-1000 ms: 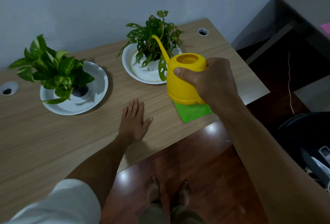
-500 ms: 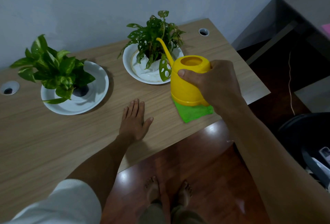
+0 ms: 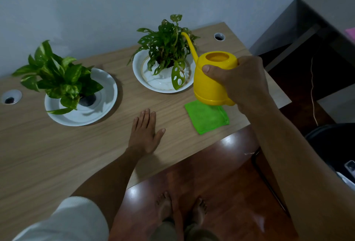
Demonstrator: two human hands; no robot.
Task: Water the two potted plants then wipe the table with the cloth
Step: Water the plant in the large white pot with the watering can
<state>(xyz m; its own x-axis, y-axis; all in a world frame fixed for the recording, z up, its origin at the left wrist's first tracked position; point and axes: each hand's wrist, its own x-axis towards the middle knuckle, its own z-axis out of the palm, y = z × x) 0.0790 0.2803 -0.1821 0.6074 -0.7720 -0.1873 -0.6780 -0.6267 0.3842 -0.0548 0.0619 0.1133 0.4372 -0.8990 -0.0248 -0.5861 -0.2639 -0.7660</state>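
Head view shows the yellow watering can (image 3: 212, 79) lifted off the counter (image 3: 57, 154), above the far edge of the green cloth (image 3: 207, 116), with your right hand (image 3: 240, 85) wrapped tight around its body and handle side. Its thin spout (image 3: 189, 45) reaches into the leaves of the right plant (image 3: 167, 48), which sits in a white dish (image 3: 163, 85). To water well, I judge you should tip slowly so the stream lands on the soil, not the foliage, and stop before the dish floods. The left plant (image 3: 57, 75) on its white plate (image 3: 99, 110) waits further along. Your left hand (image 3: 145, 135) rests flat and empty on the counter. No brand, label or writing is readable anywhere.
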